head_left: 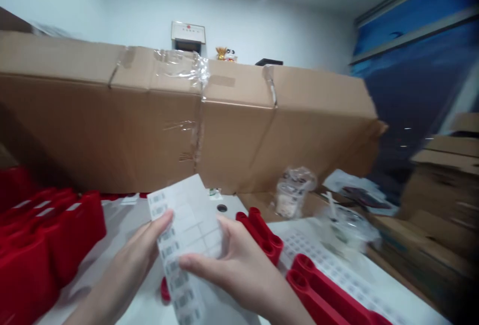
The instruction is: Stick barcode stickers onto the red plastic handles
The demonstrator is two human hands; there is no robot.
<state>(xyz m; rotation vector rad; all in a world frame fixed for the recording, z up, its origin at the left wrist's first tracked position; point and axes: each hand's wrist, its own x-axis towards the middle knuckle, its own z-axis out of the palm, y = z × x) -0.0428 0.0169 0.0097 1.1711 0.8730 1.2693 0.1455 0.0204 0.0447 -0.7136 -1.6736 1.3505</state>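
Sheet of labels (192, 215) – held up tilted above the desk (127, 225), between both hands. Left hand (142, 245): grip closed on the sheet's left edge, thumb on the printed face. Right hand (239, 260): grip closed on its right side, thumb laid across the face beside the barcodes.

Handling (judged): very light, bendy, probably slick on the blank area. Corners look likely to crease, label edges to lift if rubbed. Best hold – a light pinch at the outer edges, one hand per side so it does not sag, thumbs off the print. Single sheet or several layers: cannot tell.

Counts:
- Held sheet: one, with at least seven barcodes in a column at its left edge; thumb covers part.
- Printed sheet (322, 257) lying on the desk, right side: one.
- Red parts (75, 230) at left: several, overlapping, blurred; no firm total. Four white strips visible on them.
- Red tubes (264, 228) right of the right hand: two groups, two round far ends each.
- Small red piece (164, 290), partly hidden by the sheet: one.
- Drink cups (288, 198): two, both at right.
- Large cardboard box (239, 130) behind: one.
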